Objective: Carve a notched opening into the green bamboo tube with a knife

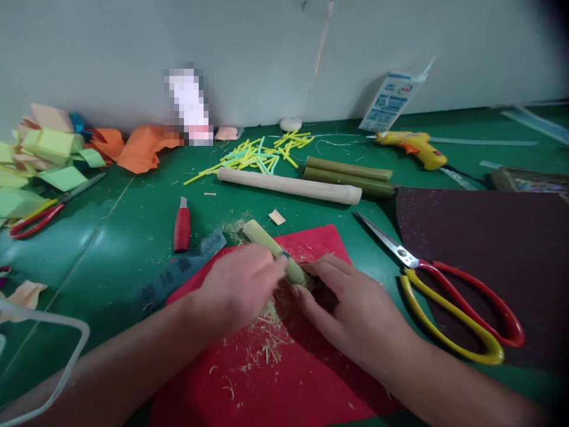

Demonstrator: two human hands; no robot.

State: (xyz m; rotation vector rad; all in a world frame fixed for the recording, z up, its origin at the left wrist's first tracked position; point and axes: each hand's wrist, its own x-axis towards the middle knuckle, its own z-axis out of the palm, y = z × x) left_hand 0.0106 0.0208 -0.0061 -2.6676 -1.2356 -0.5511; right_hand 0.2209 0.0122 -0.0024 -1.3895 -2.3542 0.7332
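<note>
A short piece of pale green bamboo (pixel 267 236) lies slanted over a red sheet (pixel 249 385), its far end past the sheet's edge. My right hand (pixel 355 302) grips its near end between thumb and fingers. Blurred by motion, my left hand (pixel 240 281) is closed on top of the bamboo. A small dark piece, seemingly sandpaper (pixel 283 255), shows at its fingertips, mostly hidden. Fine shavings (pixel 269 341) are scattered beneath the hands. Beside my left hand lies a dark printed strip (pixel 182 276), which resembles sandpaper.
Scissors (pixel 406 258) lie open at right on a dark sheet (pixel 489 237). A red-handled knife (pixel 181 228) stands left, blade outward. Behind are a peeled bamboo stick (pixel 288 185), green bamboo pieces (pixel 347 178), cut straws (pixel 253 155) and a yellow glue gun (pixel 413 145). Folded papers (pixel 48 148) are at left.
</note>
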